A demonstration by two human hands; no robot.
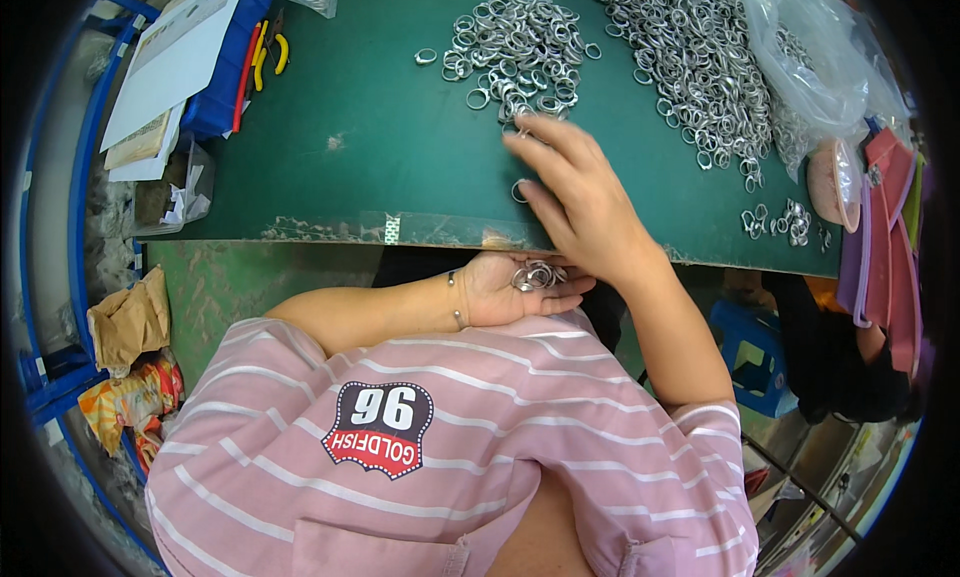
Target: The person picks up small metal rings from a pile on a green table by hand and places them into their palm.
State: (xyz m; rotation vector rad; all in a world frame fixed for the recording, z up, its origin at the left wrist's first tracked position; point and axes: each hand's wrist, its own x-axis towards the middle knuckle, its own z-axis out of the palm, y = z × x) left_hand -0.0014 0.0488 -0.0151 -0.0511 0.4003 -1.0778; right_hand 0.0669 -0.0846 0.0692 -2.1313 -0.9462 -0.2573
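Note:
My left hand [490, 289] rests palm up just below the table's front edge, with several silver-coloured metal rings [538, 275] lying in the palm and along the fingers. Above it, my right hand [585, 192] reaches over the green tabletop, fingers stretched out and thumb apart, slightly blurred. Its fingertips are at the near end of a small heap of rings [525, 47]. One single ring [518, 191] is beside the right thumb tip; whether the thumb touches it I cannot tell. Another loose ring [426, 56] sits left of the heap.
A larger heap of rings [700, 67] spreads at the far right, beside a clear plastic bag [810, 47]. Small groups of rings [795, 222] lie near the right front edge. At the left are a blue bin [218, 92], yellow-handled pliers [281, 52] and a clear box [190, 192].

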